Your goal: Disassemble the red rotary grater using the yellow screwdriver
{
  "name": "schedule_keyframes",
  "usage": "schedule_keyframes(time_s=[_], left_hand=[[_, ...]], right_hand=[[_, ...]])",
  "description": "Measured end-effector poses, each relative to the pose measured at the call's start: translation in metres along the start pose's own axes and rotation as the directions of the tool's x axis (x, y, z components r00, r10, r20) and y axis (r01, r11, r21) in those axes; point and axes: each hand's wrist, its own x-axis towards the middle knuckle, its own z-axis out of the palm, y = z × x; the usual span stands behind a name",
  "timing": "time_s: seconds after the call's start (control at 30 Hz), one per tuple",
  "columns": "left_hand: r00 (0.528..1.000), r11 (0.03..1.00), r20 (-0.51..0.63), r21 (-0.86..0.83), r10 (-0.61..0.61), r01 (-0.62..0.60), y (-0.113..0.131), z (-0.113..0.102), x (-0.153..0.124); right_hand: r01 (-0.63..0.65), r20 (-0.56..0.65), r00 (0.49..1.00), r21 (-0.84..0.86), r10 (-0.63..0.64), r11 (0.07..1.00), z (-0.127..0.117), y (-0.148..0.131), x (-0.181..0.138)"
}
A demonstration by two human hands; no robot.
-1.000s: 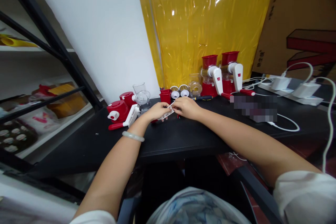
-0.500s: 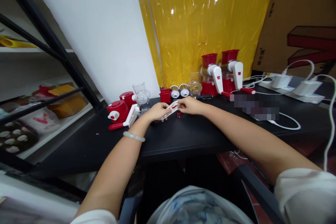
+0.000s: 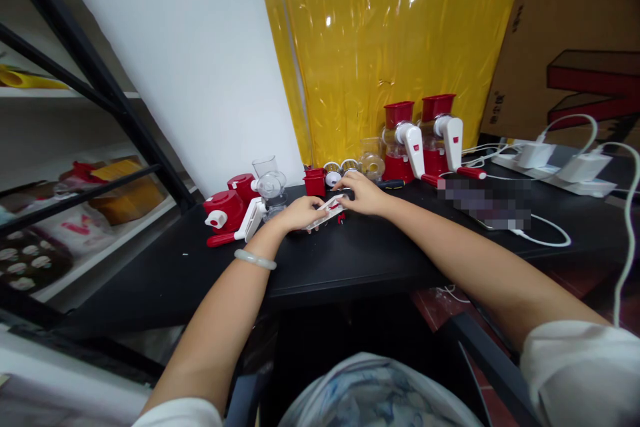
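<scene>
My left hand (image 3: 301, 212) is closed around one end of a narrow white plastic piece (image 3: 323, 215), which looks like a crank handle arm with its hollow side up. Something small and red (image 3: 333, 207) lies inside it. My right hand (image 3: 367, 195) is at the other end, its thumb by the white edge and its fingers apart from the thumb, stretched out above. Nothing shows between them. Just below on the black table lies another small red part (image 3: 341, 219).
Two red-and-white rotary graters (image 3: 400, 140) stand at the back right. At left are red grater bases (image 3: 225, 210), a clear housing (image 3: 271, 183) and a crank (image 3: 247, 221). A red hopper (image 3: 315, 181), metal drums (image 3: 332, 172) and a screwdriver (image 3: 391, 184) lie behind my hands. Charger cables (image 3: 550, 240) run at right.
My right hand has opened from a pinch over the white piece, its fingers lifting up and away from the thumb. My left hand keeps its hold in nearly the same place.
</scene>
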Motion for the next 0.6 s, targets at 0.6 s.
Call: schedule_keyframes(time_s=[0.6], left_hand=[[0.965, 0.945, -0.011, 0.203, 0.263, -0.256, -0.0037, -0.0025, -0.0020]], right_hand=[[-0.024, 0.150, 0.989, 0.148, 0.002, 0.989, 0.0030, -0.0026, -0.0014]])
